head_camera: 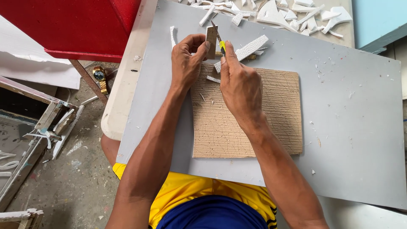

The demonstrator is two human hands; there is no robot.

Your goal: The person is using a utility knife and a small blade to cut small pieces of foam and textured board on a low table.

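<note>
Foam is what the small upright piece (211, 37) appears to be: a thin, pale rectangular offcut, pinched by its side edges between the thumb and fingers of the left hand (187, 63), held just above the far edge of the brown cutting board (271, 114). It looks very light, stiff but brittle, and likely to crumble or snap if squeezed hard, so a gentle grip low on its edges, clear of the blade, seems best. The right hand (239, 85) is closed around a yellow-handled utility knife (219, 40), whose blade rests against the piece's right edge. A longer textured white strip (250, 47) lies flat just beside the knife. The scored board sits on a grey sheet (347, 106), with white foam scraps (296, 15) heaped at its far end.
</note>
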